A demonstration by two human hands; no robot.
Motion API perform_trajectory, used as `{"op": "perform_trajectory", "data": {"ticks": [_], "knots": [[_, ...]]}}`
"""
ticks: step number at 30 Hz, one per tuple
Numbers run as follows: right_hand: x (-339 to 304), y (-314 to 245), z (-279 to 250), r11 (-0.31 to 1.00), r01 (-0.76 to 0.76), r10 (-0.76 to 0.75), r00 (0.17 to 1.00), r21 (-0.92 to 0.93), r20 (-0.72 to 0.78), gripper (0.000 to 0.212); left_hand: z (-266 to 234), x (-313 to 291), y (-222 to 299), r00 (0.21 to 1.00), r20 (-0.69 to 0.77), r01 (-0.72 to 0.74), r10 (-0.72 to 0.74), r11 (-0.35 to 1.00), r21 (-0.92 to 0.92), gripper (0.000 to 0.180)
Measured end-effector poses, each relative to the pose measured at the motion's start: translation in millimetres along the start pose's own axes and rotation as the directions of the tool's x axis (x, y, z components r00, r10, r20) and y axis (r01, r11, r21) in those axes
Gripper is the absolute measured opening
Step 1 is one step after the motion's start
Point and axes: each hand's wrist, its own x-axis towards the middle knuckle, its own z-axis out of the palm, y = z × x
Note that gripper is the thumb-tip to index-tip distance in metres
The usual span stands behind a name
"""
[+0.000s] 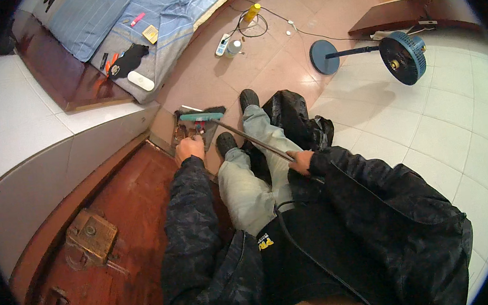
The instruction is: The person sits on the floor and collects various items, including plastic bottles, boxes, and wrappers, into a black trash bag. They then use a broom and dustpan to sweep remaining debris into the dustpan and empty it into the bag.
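My right hand (301, 162) is wrapped round the long thin handle of a broom (255, 142). The handle slopes away to the left, ending in a teal broom head (200, 117) low in the corner beside my feet. Under and just in front of the broom head is a greyish patch of litter (197, 130) with small coloured bits; whether a dustpan lies beneath it I cannot tell. My left hand (190, 149) is closed at the near edge of this litter. What its fingers hold is hidden.
A black plastic bag (287, 111) stands against my right leg. Left of me is a red-brown wooden door (139, 220) with a lock. Ahead are a bed (168, 14), a glass jar (234, 47), a yellow bottle (252, 12) and cables. A fan (403, 57) stands to the right.
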Motion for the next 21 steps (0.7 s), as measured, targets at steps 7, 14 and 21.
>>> {"op": "perform_trajectory", "data": {"ticks": [7,14,21], "knots": [[-33,16,-28,1.000,-0.012,0.012,1.000,-0.010,-0.013,0.062,5,-8,1,0.995,-0.040,0.093,-0.094,0.995,-0.036,0.044],[-4,36,-85,0.973,-0.025,0.002,0.995,0.228,0.098,0.062,3,-12,-6,0.999,0.045,0.014,-0.013,1.000,-0.022,0.047],[-83,150,-176,0.993,-0.116,0.116,0.990,0.003,0.082,0.063,6,46,92,0.994,0.078,-0.085,0.078,0.992,0.094,0.041]]}}
